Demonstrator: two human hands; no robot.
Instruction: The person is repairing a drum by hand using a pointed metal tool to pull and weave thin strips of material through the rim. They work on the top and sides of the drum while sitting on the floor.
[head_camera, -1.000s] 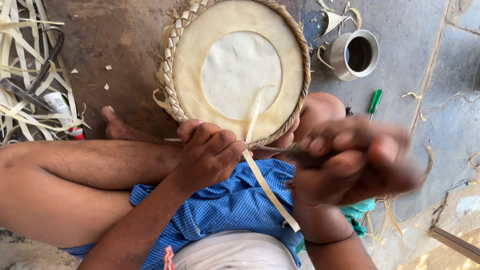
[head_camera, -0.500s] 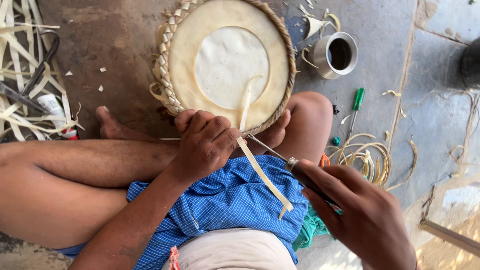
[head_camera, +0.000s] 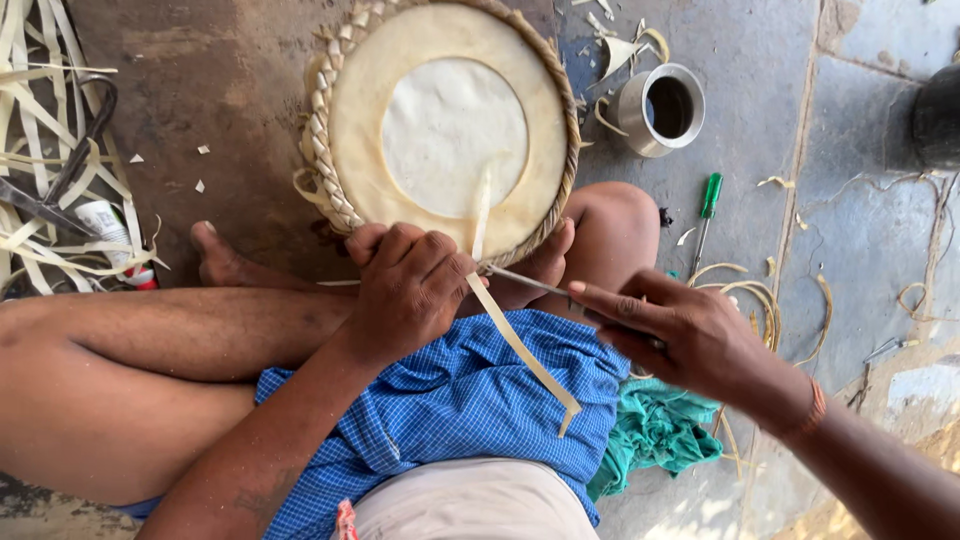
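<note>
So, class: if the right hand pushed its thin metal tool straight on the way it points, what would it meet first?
Probably the left hand, gripping the woven tray at its rim; the right hand aims the metal tool there, though depth is unclear.

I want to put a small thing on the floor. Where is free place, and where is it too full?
Bare floor lies left of the woven round tray, up to the heap of pale leaf strips, with only small chips. More lies between the steel cup and the dark pot. It is crowded around the green screwdriver, near the right hand.
</note>
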